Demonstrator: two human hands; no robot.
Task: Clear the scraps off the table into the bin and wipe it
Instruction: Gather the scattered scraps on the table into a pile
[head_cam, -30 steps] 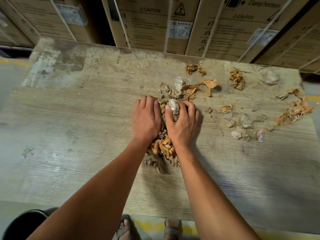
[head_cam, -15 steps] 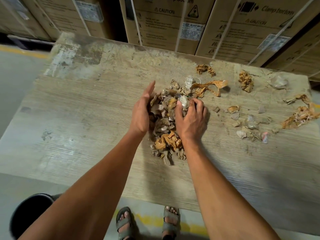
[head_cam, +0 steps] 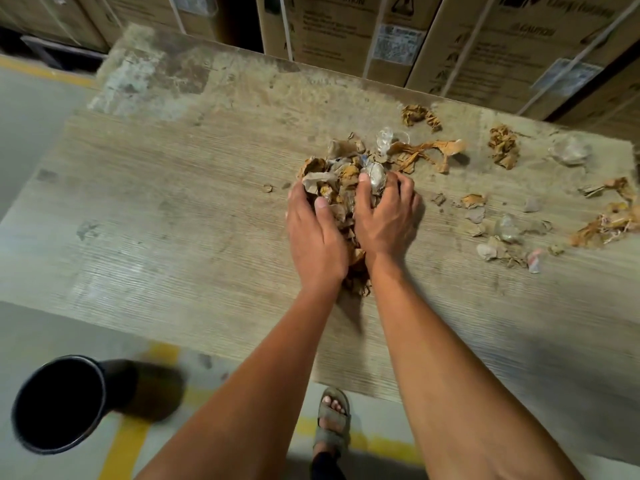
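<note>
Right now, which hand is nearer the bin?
Left. The left hand cups the scrap pile's bin-side edge; the right hand grips its far side. The bin sits on the floor, lower left.

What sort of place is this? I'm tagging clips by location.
Probably a warehouse or packing area: tall strapped cardboard cartons with caution print and labels stand behind a worn table, and yellow line markings run across the concrete floor.

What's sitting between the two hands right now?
In the head view, a heap of crumpled brown paper and clear plastic scraps lies between the left hand and right hand.
</note>
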